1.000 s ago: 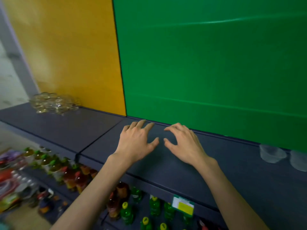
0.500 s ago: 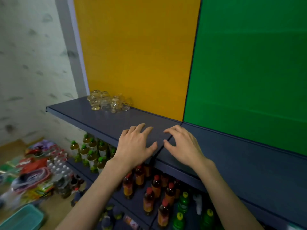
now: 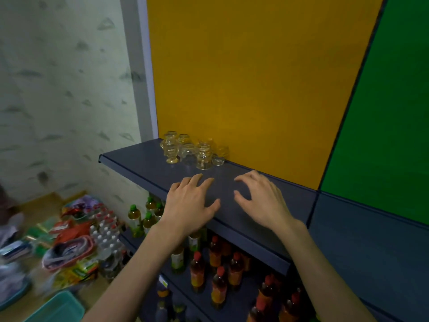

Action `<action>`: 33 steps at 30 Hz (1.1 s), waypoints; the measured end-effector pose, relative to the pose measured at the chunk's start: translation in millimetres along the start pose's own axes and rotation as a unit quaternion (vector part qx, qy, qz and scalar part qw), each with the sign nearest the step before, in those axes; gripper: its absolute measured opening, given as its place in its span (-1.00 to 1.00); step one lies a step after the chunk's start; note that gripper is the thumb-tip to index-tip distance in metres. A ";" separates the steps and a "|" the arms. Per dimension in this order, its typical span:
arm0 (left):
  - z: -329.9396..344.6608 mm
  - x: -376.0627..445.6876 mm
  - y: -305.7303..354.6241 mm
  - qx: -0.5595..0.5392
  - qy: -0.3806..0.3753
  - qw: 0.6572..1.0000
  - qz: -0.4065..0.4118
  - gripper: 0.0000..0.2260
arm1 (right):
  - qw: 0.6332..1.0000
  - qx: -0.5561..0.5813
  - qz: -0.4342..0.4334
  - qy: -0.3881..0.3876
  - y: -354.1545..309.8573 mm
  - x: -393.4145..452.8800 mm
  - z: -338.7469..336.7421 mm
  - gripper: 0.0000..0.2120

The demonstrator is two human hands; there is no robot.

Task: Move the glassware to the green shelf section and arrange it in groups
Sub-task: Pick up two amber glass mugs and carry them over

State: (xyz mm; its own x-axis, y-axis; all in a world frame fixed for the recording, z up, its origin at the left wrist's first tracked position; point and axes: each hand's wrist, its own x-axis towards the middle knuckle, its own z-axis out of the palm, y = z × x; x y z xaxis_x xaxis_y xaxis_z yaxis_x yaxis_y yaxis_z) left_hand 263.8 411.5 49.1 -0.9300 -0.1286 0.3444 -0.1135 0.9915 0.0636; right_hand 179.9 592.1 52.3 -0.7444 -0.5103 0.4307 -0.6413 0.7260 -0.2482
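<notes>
Reaching hands: both hands are stretched over the dark blue shelf (image 3: 144, 163), in front of the yellow back panel (image 3: 243, 77).
Left hand: the left hand (image 3: 189, 203) is palm down with fingers spread and only slightly bent; it grasps nothing.
Right hand: the right hand (image 3: 262, 201) is palm down too, fingers loosely arched over the board, thumb pointing to the other hand; it grasps nothing.
Contact: I cannot tell whether the fingertips touch the shelf or stay just above it.
Glassware: the glassware (image 3: 192, 151) is a tight cluster of small clear glasses at the back of the shelf, against the yellow panel, near and beyond the left hand's fingertips.
Green section: the green back panel (image 3: 390, 112) is at the right, well apart from the glasses.
Lower shelves: bottles (image 3: 218, 263) with red and green caps stand in rows.
Floor: packaged goods (image 3: 76, 240) and a teal bin (image 3: 58, 307) lie at the left, blurred.
</notes>
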 end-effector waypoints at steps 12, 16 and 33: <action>12.5 135.7 -141.3 0.051 0.019 0.999 -0.006 -0.42 | 0.999 0.015 0.030 0.038 -18.6 152.9 62.3 -0.59; 24.8 171.2 -178.9 0.045 0.015 0.999 -0.012 -0.42 | 0.999 0.004 0.045 0.030 -25.3 178.9 82.9 -0.60; 94.5 293.2 -291.0 -0.029 -0.012 0.996 0.079 -0.26 | 0.966 -0.106 0.233 0.032 -66.2 222.8 154.7 -0.59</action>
State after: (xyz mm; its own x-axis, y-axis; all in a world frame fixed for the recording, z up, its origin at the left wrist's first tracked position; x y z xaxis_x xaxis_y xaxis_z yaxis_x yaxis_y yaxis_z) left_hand -8.9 87.2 43.0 -0.9425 0.0305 0.3329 0.0553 0.9964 0.0650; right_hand 27.7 359.0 30.5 -0.9258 -0.0797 0.3696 -0.1810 0.9516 -0.2482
